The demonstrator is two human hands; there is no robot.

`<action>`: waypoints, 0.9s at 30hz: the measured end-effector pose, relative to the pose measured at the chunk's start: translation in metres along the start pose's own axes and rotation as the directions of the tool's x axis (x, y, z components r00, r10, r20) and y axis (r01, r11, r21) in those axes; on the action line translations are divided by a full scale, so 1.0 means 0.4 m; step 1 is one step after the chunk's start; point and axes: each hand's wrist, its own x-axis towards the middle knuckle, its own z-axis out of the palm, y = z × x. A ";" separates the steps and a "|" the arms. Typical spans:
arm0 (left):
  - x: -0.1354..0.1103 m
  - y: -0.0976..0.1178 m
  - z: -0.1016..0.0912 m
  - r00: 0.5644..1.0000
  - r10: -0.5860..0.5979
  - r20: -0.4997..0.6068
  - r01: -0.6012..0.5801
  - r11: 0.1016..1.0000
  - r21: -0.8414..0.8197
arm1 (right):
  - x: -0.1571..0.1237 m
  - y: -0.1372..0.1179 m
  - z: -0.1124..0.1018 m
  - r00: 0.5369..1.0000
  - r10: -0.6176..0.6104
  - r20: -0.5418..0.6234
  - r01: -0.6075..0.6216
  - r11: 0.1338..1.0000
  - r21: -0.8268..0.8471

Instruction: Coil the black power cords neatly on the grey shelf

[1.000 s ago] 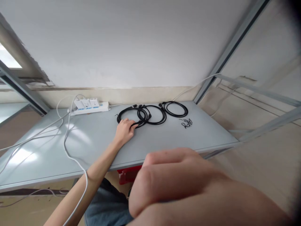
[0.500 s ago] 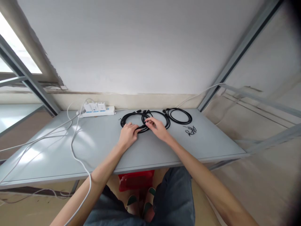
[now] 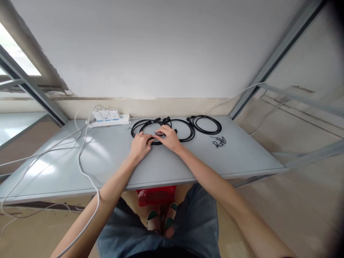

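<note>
The left hand is gripping the near side of the left cable coil, its fingers bending closed around the black strands. The right hand is meeting it there, thumb and fingers curling almost together beside a short dark strand; whether they are pinching it or only touching it, I cannot tell. The left coil is lying on the tabletop, at its far middle, and is overlapping the middle cable coil to its right. The right hand is covering part of that overlap. The right cable coil is resting just beside the middle one, and a small pile of dark ties is lying on its near side.

At the far left, a white power strip is carrying white adapters; blue patches are showing along it, but any lettering is too small to read. A white cord is running from there toward the near edge and is crossing over the left forearm. The pale wall is standing behind everything, metal posts are rising at both sides, and a red object is showing below the near edge, above the person's feet.
</note>
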 end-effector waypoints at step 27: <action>-0.005 0.032 0.004 0.999 0.032 0.013 -0.031 0.998 -0.050 | -0.019 -0.021 -0.011 0.993 0.087 -0.074 -0.088 0.996 -0.005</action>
